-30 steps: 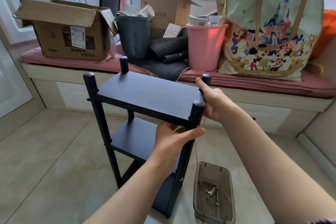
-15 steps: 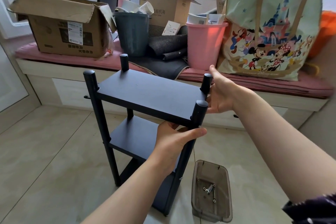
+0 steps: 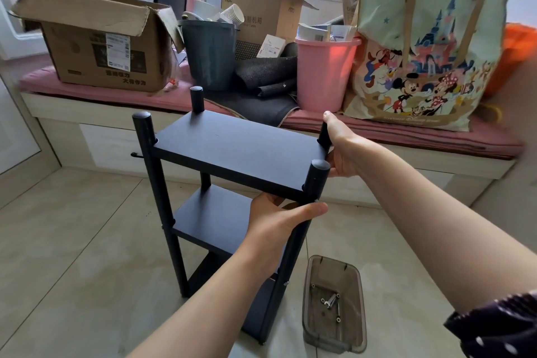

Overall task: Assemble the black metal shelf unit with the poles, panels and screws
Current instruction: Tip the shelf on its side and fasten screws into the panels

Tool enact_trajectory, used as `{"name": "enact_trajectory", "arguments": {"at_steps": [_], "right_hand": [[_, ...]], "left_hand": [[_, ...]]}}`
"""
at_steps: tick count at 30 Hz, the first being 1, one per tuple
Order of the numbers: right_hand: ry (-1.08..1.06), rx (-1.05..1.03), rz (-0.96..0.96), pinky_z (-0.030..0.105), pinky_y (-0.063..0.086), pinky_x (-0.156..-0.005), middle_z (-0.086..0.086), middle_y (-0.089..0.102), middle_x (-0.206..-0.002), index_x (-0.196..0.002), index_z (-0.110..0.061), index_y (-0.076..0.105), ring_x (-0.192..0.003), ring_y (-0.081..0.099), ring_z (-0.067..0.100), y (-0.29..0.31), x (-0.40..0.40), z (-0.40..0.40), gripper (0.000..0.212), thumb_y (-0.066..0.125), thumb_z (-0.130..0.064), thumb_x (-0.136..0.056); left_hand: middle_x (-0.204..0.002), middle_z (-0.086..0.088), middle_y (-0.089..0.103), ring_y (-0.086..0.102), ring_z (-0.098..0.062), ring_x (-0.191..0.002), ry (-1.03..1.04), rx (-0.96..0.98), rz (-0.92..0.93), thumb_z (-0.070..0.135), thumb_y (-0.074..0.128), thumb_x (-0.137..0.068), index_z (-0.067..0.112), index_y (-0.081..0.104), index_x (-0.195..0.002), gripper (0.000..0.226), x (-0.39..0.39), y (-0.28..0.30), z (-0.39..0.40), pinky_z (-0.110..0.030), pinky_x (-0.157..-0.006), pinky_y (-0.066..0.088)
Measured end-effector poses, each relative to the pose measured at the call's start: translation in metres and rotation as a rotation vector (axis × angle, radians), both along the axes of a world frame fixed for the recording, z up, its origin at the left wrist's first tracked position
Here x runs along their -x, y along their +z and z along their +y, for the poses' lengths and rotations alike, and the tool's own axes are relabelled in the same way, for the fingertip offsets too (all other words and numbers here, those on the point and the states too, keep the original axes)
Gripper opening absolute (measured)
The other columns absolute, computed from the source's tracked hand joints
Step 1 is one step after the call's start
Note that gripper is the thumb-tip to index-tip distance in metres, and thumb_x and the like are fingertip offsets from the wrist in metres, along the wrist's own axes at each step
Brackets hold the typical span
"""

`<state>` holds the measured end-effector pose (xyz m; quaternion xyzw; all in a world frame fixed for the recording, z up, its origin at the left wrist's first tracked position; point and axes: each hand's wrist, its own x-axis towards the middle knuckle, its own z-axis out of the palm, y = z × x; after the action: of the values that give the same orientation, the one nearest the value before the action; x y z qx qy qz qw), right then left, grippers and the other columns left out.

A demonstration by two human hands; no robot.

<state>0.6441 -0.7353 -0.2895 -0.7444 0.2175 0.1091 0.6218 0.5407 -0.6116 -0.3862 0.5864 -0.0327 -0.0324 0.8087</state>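
Tiled floor (image 3: 72, 241) — left hand (image 3: 273, 227) and right hand (image 3: 343, 151) both gripping upright black shelf unit (image 3: 232, 154).

left hand (image 3: 276, 224): fingers hidden under top panel (image 3: 238, 151) | far right pole (image 3: 323, 134): top hidden by right hand (image 3: 343, 151) | tray (image 3: 334, 337) contents: too small to tell

Both forearms are bare from the wrist up, and the left hand (image 3: 276, 221) and right hand (image 3: 344, 151) wear no gloves, rings or watch. At the right arm's upper end sits a dark, navy-black sleeve (image 3: 494, 325) dotted with small white spots, its edge gathered and loose.
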Motion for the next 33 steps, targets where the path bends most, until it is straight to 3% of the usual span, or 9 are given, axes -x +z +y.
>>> {"name": "enact_trajectory", "arguments": {"at_steps": [6, 10, 13, 15, 18, 23, 27, 33], "right_hand": [[-0.013, -0.031, -0.049, 0.044, 0.057, -0.072, 0.011, 0.067, -0.081, -0.087, -0.007, 0.048, -0.073, 0.069, 0.029, 0.000, 0.007, 0.002, 0.065, 0.031, -0.069, -0.095], [0.024, 0.020, -0.099, 0.043, 0.059, -0.064, 0.018, 0.069, -0.089, -0.108, -0.011, 0.051, -0.075, 0.071, 0.033, -0.013, 0.027, -0.005, 0.066, 0.029, -0.072, -0.094], [0.023, 0.222, -0.274, 0.043, 0.061, -0.068, 0.012, 0.067, -0.100, -0.124, -0.015, 0.042, -0.081, 0.070, 0.029, -0.034, 0.062, -0.012, 0.054, 0.034, -0.061, -0.097], [0.005, 0.290, -0.482, 0.041, 0.058, -0.070, 0.008, 0.063, -0.096, -0.119, -0.015, 0.047, -0.081, 0.065, 0.023, -0.047, 0.092, -0.012, 0.035, 0.041, -0.045, -0.101], [0.129, 0.154, -0.686, 0.032, 0.053, -0.064, 0.003, 0.063, -0.091, -0.109, -0.020, 0.057, -0.079, 0.062, 0.019, -0.058, 0.125, -0.009, 0.018, 0.051, -0.035, -0.100], [0.377, 0.078, -0.724, 0.025, 0.049, -0.063, 0.008, 0.052, -0.098, -0.131, -0.023, 0.052, -0.074, 0.058, 0.015, -0.060, 0.128, -0.012, 0.046, 0.058, -0.026, -0.085], [0.427, 0.030, -0.699, 0.028, 0.052, -0.068, 0.023, 0.046, -0.109, -0.140, -0.019, 0.049, -0.076, 0.058, 0.022, -0.062, 0.127, -0.020, 0.049, 0.063, -0.009, -0.093], [0.475, -0.142, -0.666, 0.031, 0.057, -0.083, 0.028, 0.052, -0.121, -0.137, -0.013, 0.054, -0.100, 0.070, 0.032, -0.064, 0.123, -0.032, 0.049, 0.063, -0.003, -0.090]], "left_hand": [[-0.102, -0.008, 0.077, 0.073, -0.023, -0.099, 0.003, 0.000, -0.014, 0.020, 0.088, -0.059, 0.009, 0.075, -0.097, 0.042, -0.001, -0.002, 0.000, -0.043, -0.098, 0.056], [-0.101, -0.007, 0.077, 0.073, -0.022, -0.098, -0.014, 0.003, -0.006, 0.012, 0.092, -0.062, 0.010, 0.075, -0.095, 0.037, 0.000, -0.002, 0.001, -0.041, -0.096, 0.056], [-0.098, -0.007, 0.077, 0.074, -0.022, -0.095, -0.020, 0.036, 0.000, 0.002, 0.086, -0.069, 0.011, 0.075, -0.091, 0.026, 0.000, -0.001, 0.001, -0.037, -0.093, 0.057], [-0.098, -0.006, 0.078, 0.074, -0.021, -0.095, -0.025, 0.050, -0.016, 0.002, 0.084, -0.069, 0.012, 0.075, -0.091, 0.026, 0.000, -0.001, 0.000, -0.035, -0.091, 0.057], [-0.100, -0.009, 0.077, 0.074, -0.024, -0.098, -0.042, 0.059, -0.056, 0.003, 0.083, -0.072, 0.009, 0.076, -0.097, 0.026, 0.000, 0.000, 0.000, -0.037, -0.091, 0.057], [-0.110, -0.015, 0.075, 0.071, -0.031, -0.106, -0.074, 0.068, -0.107, 0.016, 0.083, -0.074, 0.004, 0.073, -0.112, 0.041, 0.002, -0.001, 0.002, -0.047, -0.098, 0.054], [-0.111, -0.018, 0.074, 0.071, -0.034, -0.105, -0.087, 0.066, -0.118, 0.009, 0.080, -0.078, 0.001, 0.072, -0.113, 0.037, 0.000, -0.002, 0.005, -0.044, -0.095, 0.056], [-0.116, -0.016, 0.073, 0.070, -0.032, -0.110, -0.160, 0.027, -0.131, 0.007, 0.072, -0.087, 0.001, 0.068, -0.120, 0.034, -0.003, -0.004, 0.013, -0.041, -0.096, 0.056]]}}
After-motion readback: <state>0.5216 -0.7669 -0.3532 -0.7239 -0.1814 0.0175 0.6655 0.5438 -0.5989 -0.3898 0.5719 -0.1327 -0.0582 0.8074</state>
